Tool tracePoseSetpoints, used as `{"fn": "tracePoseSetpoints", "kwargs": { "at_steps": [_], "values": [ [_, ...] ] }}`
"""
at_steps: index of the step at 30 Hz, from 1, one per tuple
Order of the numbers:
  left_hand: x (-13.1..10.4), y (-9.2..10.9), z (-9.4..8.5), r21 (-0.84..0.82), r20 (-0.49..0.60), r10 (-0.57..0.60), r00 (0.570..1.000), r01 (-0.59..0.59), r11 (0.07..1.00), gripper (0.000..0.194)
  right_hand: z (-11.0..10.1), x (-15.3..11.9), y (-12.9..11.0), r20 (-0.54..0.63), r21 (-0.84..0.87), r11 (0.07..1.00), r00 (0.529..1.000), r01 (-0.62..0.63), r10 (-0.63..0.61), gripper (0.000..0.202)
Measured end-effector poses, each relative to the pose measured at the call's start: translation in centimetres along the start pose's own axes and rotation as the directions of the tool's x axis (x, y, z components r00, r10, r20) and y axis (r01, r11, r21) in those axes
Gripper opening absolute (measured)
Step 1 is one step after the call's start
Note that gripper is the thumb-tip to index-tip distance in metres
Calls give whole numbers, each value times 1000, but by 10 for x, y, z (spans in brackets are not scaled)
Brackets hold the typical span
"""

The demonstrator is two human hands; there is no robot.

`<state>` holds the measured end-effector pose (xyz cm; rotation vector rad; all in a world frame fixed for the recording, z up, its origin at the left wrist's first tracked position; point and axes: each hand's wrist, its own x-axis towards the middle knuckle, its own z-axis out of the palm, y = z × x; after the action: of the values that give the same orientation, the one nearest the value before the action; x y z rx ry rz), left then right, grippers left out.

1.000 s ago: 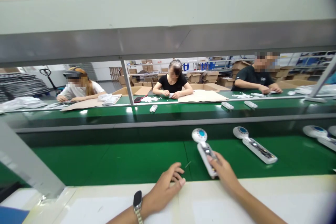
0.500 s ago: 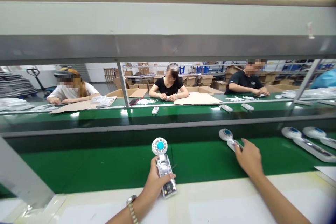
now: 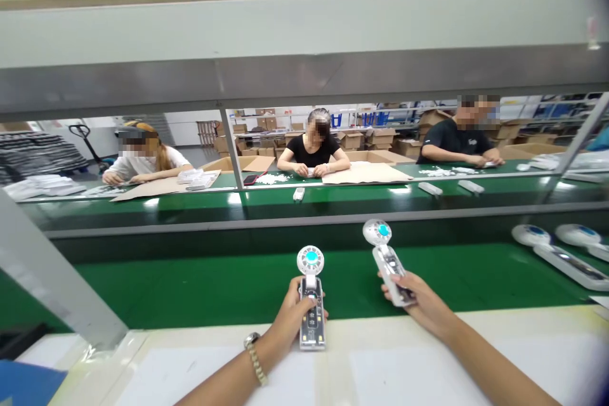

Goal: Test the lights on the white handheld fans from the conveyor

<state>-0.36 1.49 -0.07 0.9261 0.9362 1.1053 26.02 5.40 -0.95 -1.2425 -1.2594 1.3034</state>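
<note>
Both hands have a closed grip on a white handheld fan apiece, seen from the head camera. Left hand [image 3: 291, 316] wraps the handle of the left fan [image 3: 311, 295], held upright over the near edge of the green belt [image 3: 190, 279], with its round head and blue centre pointing away and its open handle showing a circuit board. Right hand [image 3: 421, 304] clasps the handle of the right fan [image 3: 387, 260], which tilts leftward and hangs above the belt, just right of the left fan and apart from it. A watch sits on the left wrist. Nearer than the belt runs the white bench [image 3: 380, 361], under both forearms.

Far to the right on the belt lie two more fans [image 3: 552, 247], side by side, so four fans show in all. Beyond the belt a second green belt [image 3: 333, 193] carries three small white parts. Three people [image 3: 314, 152] sit behind it, each with hands on small white pieces, over flat sheets of cardboard. Behind them stand many open cardboard boxes [image 3: 354, 138]; what lies in them cannot be told. A grey beam [image 3: 304, 76] crosses overhead.
</note>
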Motion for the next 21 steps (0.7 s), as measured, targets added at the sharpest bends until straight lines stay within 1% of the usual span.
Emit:
{"fn": "tracePoseSetpoints", "kwargs": {
  "at_steps": [1, 2, 3, 4, 5, 6, 7, 9, 12, 15, 18, 21],
  "values": [
    [0, -1, -1, -7, 11, 3, 1000, -3, 1000, 40, 17, -9, -1, 122, 171, 984, 992, -56, 35, 33],
    [0, -1, -2, -5, 18, 9, 1000, -9, 1000, 41, 33, -18, -2, 270, 281, 951, 961, -133, 55, 32],
    [1, -2, -2, 4, 20, 17, 1000, -17, 1000, 41, 48, -26, -3, 386, 328, 925, 921, -190, 53, 33],
    [1, -2, -3, 17, 18, 25, 1000, -25, 1000, 40, 61, -34, -5, 454, 356, 908, 890, -220, 39, 37],
    [0, -2, -3, 29, 14, 29, 999, -30, 999, 40, 72, -41, -6, 480, 380, 893, 877, -240, 31, 42],
    [0, -2, -3, 37, 10, 31, 999, -31, 999, 40, 80, -45, -7, 489, 386, 887, 872, -255, 38, 45],
    [-1, -2, -2, 42, 8, 33, 999, -33, 999, 40, 85, -48, -8, 479, 390, 882, 877, -264, 51, 45],
    [-2, 0, -1, 49, 11, 29, 1000, -30, 998, 42, 89, -50, -8, 433, 408, 869, 897, -278, 84, 42],
    [-4, 2, 0, 69, 47, 20, 999, -24, 997, 44, 85, -44, -4, 367, 457, 843, 924, -283, 111, 38],
    [-4, 4, 1, 69, 77, 21, 997, -27, 997, 42, 79, -39, 0, 350, 471, 842, 932, -263, 95, 35],
    [-4, 5, 1, 61, 97, 6, 995, -12, 998, 41, 76, -39, -1, 349, 481, 847, 936, -224, 49, 36],
    [-5, 6, 0, 71, 103, -14, 995, 7, 997, 42, 75, -41, -5, 391, 481, 843, 919, -239, 38, 36]
  ]
}}
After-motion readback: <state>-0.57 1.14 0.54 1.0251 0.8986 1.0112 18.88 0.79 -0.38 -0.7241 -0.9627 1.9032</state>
